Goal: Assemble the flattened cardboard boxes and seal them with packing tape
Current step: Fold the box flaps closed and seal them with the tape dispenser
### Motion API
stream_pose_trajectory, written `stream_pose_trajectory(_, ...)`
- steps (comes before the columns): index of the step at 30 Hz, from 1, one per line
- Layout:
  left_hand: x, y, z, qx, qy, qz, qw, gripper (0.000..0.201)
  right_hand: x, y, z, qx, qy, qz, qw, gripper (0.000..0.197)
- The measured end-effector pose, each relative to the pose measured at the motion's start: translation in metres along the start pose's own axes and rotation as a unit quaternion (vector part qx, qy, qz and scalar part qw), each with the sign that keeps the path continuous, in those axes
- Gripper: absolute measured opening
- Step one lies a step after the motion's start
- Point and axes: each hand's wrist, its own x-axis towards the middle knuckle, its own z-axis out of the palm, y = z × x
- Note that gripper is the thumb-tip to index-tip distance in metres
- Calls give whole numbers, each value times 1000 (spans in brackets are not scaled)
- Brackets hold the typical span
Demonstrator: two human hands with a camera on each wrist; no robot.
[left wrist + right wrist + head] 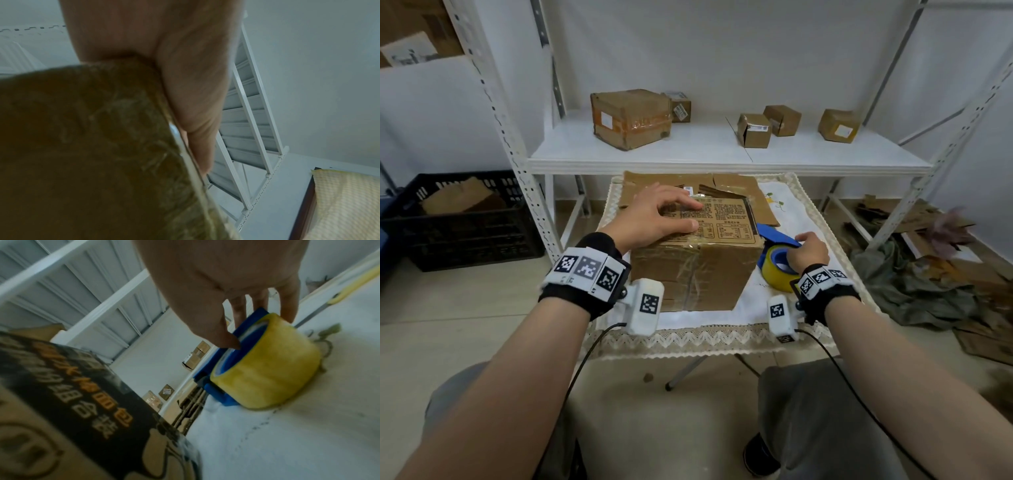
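Yellow tape dispenser (pixel 779 263): my right hand (pixel 808 251) apparently gripped it; left hand (pixel 654 214) pressed flat on box (pixel 695 260). Start tape past edge.

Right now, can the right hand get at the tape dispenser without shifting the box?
Probably yes: the right hand is already on the tape dispenser, which sits clear beside the box held by the left hand.
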Motion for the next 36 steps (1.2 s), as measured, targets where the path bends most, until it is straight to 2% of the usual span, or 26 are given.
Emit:
stream_pose_trajectory(4, 0, -1, 1, 6, -1, 12, 1000, 39, 1, 4, 1, -71, -8, 50, 996, 30)
stream_pose_trajectory(8, -1, -1, 1, 0, -2, 15, 1000, 39, 3, 11, -4, -76, -21, 46, 996, 25)
stream_pose_trajectory(12, -1, 0, 1, -4, -2, 10, 1000, 38, -3, 14, -10, -10, 15, 59, 998, 27)
stream_pose_trajectory(15, -1, 0, 1, -1, 0, 3, 1000, 38, -13, 16, -14, 99, 65, 65, 991, 34)
stream_pose_trajectory(18, -1, -2, 1, -1, -7, -5, 1000, 39, -23, 8, -24, 231, 106, 26, 967, 31)
stream_pose_trajectory(20, -1, -1, 0, 1, -14, -9, 1000, 38, -29, -2, -33, 306, 112, 0, 945, 36)
stream_pose_trajectory(23, 0, 3, -2, 17, -23, -17, 999, 36, -40, -24, -51, 359, 111, -61, 925, 33)
stream_pose_trajectory(25, 1, 9, -4, 43, -27, -19, 999, 34, -48, -37, -60, 370, 100, -120, 916, 33)
stream_pose_trajectory(28, -1, 19, -5, 73, -15, -15, 997, 33, -64, -52, -68, 348, 97, -210, 908, 48)
stream_pose_trajectory(31, -5, 30, -2, 81, 13, 1, 997, 23, -74, -57, -67, 311, 116, -262, 906, 57)
stream_pose_trajectory(33, -10, 43, 2, 33, 25, 10, 999, 10, -80, -58, -64, 285, 145, -287, 903, 59)
stream_pose_trajectory(34, -12, 52, 5, -22, 27, 7, 999, 12, -81, -59, -62, 270, 160, -298, 902, 58)
stream_pose_trajectory(36, -14, 69, 10, -136, 37, -27, 990, 36, -84, -61, -61, 245, 178, -312, 900, 57)
